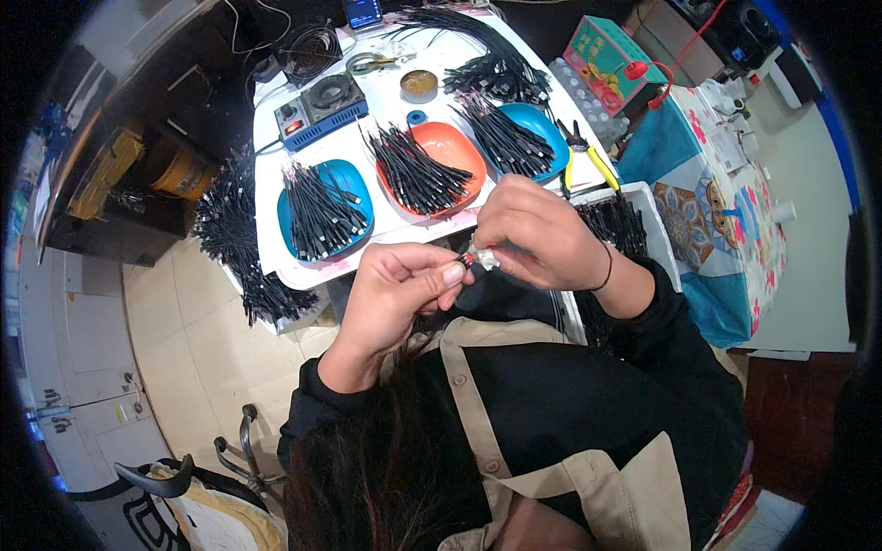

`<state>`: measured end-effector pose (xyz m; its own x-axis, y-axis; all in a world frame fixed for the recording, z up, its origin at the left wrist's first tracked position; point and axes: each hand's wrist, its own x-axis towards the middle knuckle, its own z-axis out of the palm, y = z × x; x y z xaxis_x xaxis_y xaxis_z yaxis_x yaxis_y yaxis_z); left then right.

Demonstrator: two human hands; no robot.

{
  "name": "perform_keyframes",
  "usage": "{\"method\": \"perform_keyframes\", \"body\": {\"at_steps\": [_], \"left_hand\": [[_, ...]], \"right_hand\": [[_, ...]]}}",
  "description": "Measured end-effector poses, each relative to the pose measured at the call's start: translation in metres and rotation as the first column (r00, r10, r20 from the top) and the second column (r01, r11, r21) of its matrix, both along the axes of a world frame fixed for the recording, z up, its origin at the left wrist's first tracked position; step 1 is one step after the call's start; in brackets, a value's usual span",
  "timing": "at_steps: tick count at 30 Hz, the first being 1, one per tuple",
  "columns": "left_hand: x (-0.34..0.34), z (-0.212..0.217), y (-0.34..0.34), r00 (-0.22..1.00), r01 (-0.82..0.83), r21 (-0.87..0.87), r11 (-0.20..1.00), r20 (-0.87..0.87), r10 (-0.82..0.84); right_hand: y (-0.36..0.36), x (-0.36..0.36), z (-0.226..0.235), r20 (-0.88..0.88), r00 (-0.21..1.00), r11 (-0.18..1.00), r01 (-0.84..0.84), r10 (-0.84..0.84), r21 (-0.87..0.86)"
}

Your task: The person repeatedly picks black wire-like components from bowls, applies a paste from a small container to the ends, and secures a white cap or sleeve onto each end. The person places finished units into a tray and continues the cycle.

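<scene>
A small connector piece [474, 260], pale with a touch of red at its tip, sits just below the middle of the frame, pinched between both hands above the near edge of the white table [404, 225]. The left hand [397, 285] is curled, its thumb and forefinger closed on the red end, while the right hand [533, 234] comes in from the right with its fingers bunched tight on the pale end; held so close from both sides, the piece seems steadied for fine finger work, though what exactly lies inside the grip is too small to tell. Just above the hands an orange dish [432, 165] holds a pile of short black cable ends, within easy reach, and a blue dish [323, 209] to its left and another blue dish [524, 136] to its right hold more of the same, as if sorted by lot. Yellow-handled pliers [586, 156] lie at the table's right edge. Further up stand a blue box with a fan [322, 108], a small round tin [419, 84] and a long bundle of black cables [478, 46]. More black cables [234, 248] hang off the table's left side. Nothing lies between the hands and the dishes; only the crowded table edge hems them in.
</scene>
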<state>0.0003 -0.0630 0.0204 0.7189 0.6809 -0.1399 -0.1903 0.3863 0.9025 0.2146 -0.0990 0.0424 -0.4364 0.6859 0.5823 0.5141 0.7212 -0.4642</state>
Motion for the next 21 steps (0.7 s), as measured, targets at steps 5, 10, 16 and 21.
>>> {"method": "perform_keyframes", "body": {"at_steps": [5,10,16,21], "left_hand": [[0.003,-0.003,-0.016,0.929,-0.037,0.965,0.261,-0.063,0.365],[0.004,-0.009,-0.021,0.915,0.029,0.996,-0.083,0.007,0.403],[0.001,-0.013,-0.024,0.936,-0.137,0.761,0.634,-0.110,0.335],[0.005,-0.020,-0.023,0.968,-0.168,0.523,0.835,-0.072,0.240]], "right_hand": [[-0.017,-0.001,-0.015,-0.489,0.868,0.726,-0.281,-0.087,-0.628],[-0.028,0.000,-0.020,-0.591,0.759,0.402,-0.468,-0.273,-0.787],[-0.032,-0.001,-0.014,0.058,0.984,0.984,0.164,-0.168,0.070],[-0.026,-0.007,-0.013,0.165,0.966,0.948,0.147,-0.199,0.281]]}}
